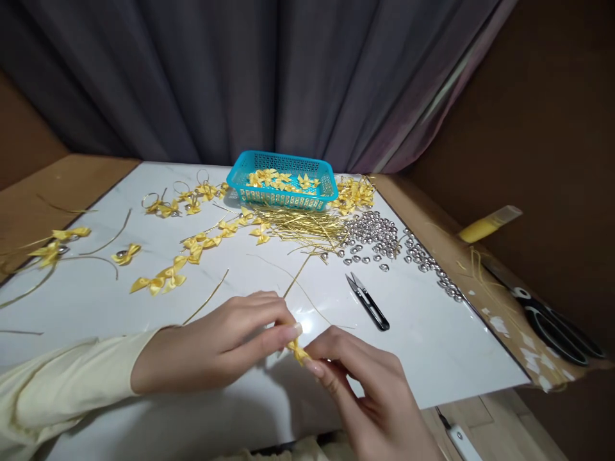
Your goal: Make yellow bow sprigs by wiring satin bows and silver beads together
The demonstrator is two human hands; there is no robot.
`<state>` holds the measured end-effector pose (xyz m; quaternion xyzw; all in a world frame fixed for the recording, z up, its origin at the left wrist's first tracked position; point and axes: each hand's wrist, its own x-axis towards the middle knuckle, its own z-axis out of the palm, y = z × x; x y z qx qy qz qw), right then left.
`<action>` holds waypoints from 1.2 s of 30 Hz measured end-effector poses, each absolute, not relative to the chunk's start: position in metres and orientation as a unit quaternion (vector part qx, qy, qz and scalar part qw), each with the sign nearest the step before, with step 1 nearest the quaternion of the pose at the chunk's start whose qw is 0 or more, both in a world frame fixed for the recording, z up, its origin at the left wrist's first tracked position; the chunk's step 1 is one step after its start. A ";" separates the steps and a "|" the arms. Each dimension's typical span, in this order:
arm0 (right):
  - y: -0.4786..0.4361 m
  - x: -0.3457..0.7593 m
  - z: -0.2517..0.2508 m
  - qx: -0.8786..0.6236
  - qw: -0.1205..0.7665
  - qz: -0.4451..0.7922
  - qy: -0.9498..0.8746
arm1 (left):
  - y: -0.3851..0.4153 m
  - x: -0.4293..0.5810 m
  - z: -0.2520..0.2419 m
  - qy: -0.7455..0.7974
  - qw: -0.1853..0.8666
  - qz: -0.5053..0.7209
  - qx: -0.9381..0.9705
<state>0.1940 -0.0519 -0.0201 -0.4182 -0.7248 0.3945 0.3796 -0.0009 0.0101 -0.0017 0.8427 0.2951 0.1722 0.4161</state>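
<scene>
Between my two hands, over the near part of the white board, is a small yellow ribbon bow (298, 351). My left hand (230, 336) pinches its left end between thumb and forefinger. The opposite end is pinched by my right hand (369, 384). A gold cord (296, 276) sticks out beyond my left fingertips; whether it joins the bow is hidden. Black-handled thread snips (368, 302) lie on the board past my right hand. Several yellow bows (195, 248) rest in a loose row beyond my left hand.
A turquoise basket (235, 180) holding yellow bows stands at the back. Nearby lie gold cord pieces (302, 225), a bow pile (354, 194) and silver beads (372, 234). Bows with cords (60, 246) lie left. Scissors (552, 326) and a yellow tube (487, 224) are at right.
</scene>
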 end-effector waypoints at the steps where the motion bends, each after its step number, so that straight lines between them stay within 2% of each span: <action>1: -0.052 0.193 -0.020 -0.415 0.384 0.393 -0.725 | 0.010 0.000 -0.003 0.298 0.430 0.168 0.835; 7: -0.051 0.192 -0.023 -0.391 0.411 0.381 -0.730 | 0.006 0.001 -0.005 0.319 0.499 0.173 0.787; 15: -0.047 0.201 -0.017 -0.426 0.361 0.367 -0.744 | 0.004 0.001 -0.008 0.322 0.440 0.207 0.812; 21: -0.040 0.203 -0.011 -0.429 0.318 0.459 -0.710 | 0.005 0.001 -0.008 0.308 0.393 0.209 0.841; 29: -0.037 0.197 -0.016 -0.419 0.295 0.453 -0.730 | 0.005 0.001 -0.009 0.313 0.404 0.207 0.834; 36: -0.038 0.193 -0.017 -0.403 0.309 0.432 -0.745 | 0.006 0.002 -0.011 0.326 0.466 0.186 0.801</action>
